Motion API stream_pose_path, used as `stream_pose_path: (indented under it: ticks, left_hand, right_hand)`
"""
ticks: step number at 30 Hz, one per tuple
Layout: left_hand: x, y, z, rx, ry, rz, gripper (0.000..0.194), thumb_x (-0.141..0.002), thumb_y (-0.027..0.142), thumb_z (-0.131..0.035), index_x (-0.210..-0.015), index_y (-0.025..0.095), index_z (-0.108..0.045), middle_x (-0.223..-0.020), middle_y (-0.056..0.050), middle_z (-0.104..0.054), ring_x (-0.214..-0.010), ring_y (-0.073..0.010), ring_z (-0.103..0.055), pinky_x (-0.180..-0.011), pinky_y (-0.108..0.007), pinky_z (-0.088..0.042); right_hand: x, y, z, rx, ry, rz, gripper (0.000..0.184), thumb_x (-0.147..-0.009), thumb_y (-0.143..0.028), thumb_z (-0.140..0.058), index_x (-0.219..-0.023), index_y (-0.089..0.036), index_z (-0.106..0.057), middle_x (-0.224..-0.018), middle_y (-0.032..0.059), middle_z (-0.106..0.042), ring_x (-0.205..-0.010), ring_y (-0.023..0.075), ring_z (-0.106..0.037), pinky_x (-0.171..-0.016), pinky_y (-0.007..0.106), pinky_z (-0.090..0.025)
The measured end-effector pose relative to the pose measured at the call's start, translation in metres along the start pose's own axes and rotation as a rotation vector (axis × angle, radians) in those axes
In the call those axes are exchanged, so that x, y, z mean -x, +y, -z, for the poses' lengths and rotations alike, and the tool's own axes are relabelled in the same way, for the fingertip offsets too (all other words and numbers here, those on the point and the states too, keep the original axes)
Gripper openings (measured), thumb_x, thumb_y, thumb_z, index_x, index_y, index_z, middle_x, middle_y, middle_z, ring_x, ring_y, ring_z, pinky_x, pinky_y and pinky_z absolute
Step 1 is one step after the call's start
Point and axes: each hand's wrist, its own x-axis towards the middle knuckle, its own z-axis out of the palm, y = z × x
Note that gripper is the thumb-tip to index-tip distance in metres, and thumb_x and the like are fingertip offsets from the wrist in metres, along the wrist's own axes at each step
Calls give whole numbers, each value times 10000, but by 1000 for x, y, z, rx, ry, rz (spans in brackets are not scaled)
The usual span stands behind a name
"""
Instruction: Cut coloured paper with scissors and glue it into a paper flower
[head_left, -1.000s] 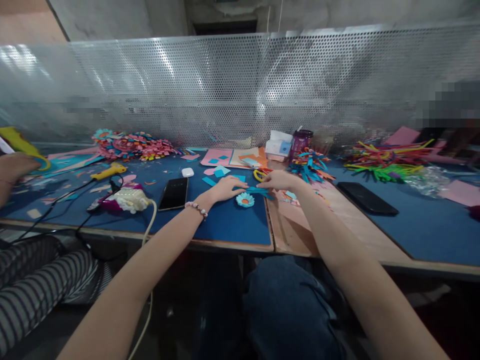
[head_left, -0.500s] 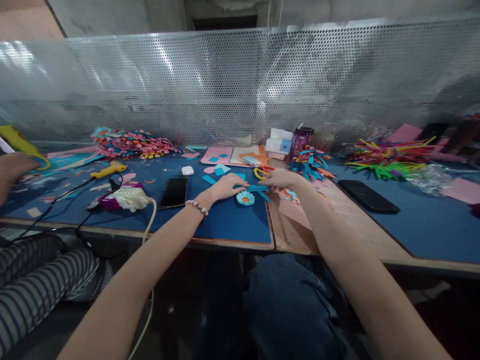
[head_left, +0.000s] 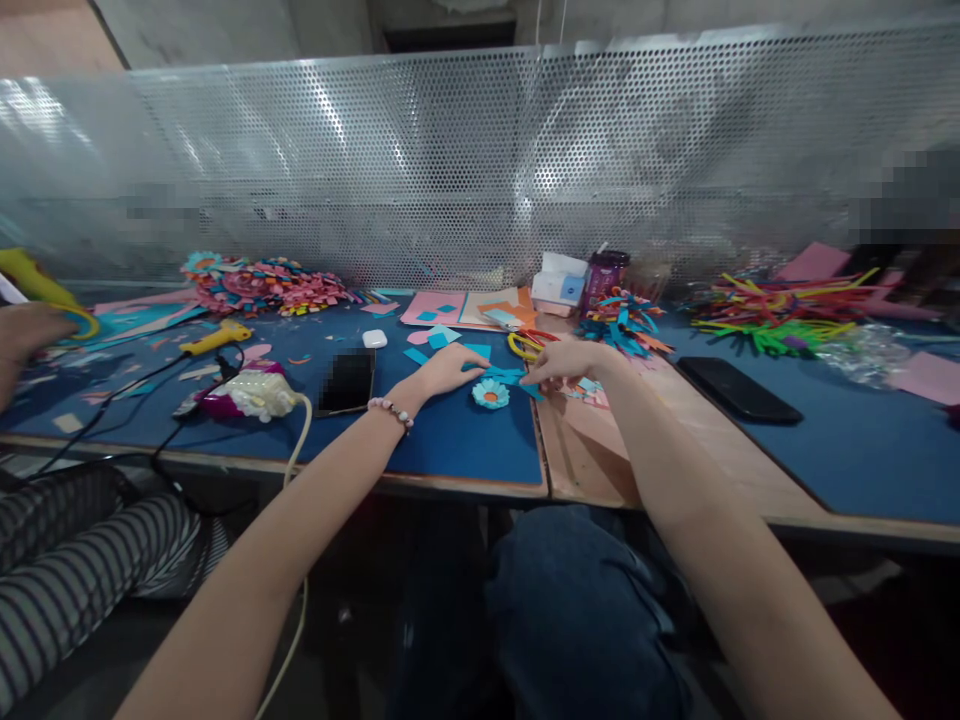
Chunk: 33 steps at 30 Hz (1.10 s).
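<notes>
The left hand (head_left: pixel 448 371) and right hand (head_left: pixel 564 363) curl by the blue strips (head_left: pixel 505 377) beside the paper flower (head_left: pixel 490 395) — any grip impossible to tell — apparently arranging them, which next calls for a precise pinch.

Pale beaded bracelet (head_left: pixel 390 411) around the left wrist (head_left: pixel 410 393); dark blue trousers (head_left: pixel 581 610).

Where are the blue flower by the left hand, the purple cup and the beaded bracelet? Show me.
Blue flower (head_left: pixel 490 394): head view, on its orange centre.
Purple cup (head_left: pixel 604 280): head view, on its side.
Beaded bracelet (head_left: pixel 392 408): head view, on its beads.
</notes>
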Motion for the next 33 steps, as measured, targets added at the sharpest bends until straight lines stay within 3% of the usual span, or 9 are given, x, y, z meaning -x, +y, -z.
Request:
stream_pose_path:
  ticks: [4,10,15,19,22,25,30,33]
  left_hand:
    - [0,4,1,38,-3,-7,290,-868,296,-506,-1078,198,-680,-1092,-40,-691,-1018,-166,-618,-943,-291,-437]
    - [2,12,4,106,-32,-16,301,-858,232,-508,-1116,203,-661,-1119,-31,-681,-1032,-153,-611,-934,-279,-445]
    - [1,13,3,152,-25,-36,327,-860,192,-480,-1143,208,-644,-1161,-33,-661,-1053,-148,-597,-948,-284,-438]
    - [2,12,3,134,32,26,347,-873,275,-481,-1185,209,-618,-1204,-41,-636,-1093,-176,-579,-968,-306,-420]
    - [3,13,6,123,1,41,372,-847,331,-532,-1183,199,-620,-1191,-53,-643,-1078,-191,-586,-956,-311,-422]
    - [4,16,9,141,-23,23,359,-831,340,-558,-1153,203,-638,-1166,-53,-655,-1066,-188,-589,-951,-308,-419]
    - [5,18,9,158,18,5,318,-839,384,-543,-1071,217,-681,-1093,-54,-679,-1028,-188,-592,-950,-325,-411]
    - [6,13,7,133,16,27,376,-816,405,-572,-1139,230,-649,-1131,-65,-655,-1058,-202,-571,-953,-348,-406]
  right_hand:
    - [-4,4,-2,23,-42,52,570,-573,-682,-679,-772,-148,-673,-652,23,-582,-538,93,-506,-457,204,-411]
    - [-17,9,-4,59,-36,73,640,-553,-734,-649,-795,-142,-675,-614,11,-549,-541,97,-490,-466,207,-400]
    - [-16,7,-4,80,76,71,659,-570,-738,-633,-824,-133,-692,-660,35,-578,-559,104,-481,-479,220,-371]
    - [-11,5,-3,36,224,128,680,-650,-656,-640,-1145,-191,-641,-781,40,-623,-571,101,-481,-495,223,-346]
    - [-12,5,-6,82,186,220,753,-662,-606,-661,-1311,-247,-534,-838,28,-644,-620,114,-515,-554,227,-361]
    - [-15,6,-7,167,189,274,653,-668,-557,-676,-1233,-234,-615,-870,24,-669,-700,138,-556,-619,231,-377]
    - [-14,6,-4,210,284,248,383,-733,-455,-647,-1017,-214,-736,-843,23,-707,-741,159,-592,-641,233,-393]
    - [-14,4,-5,214,337,263,478,-702,-490,-669,-1078,-197,-706,-915,42,-706,-786,176,-605,-649,238,-403]
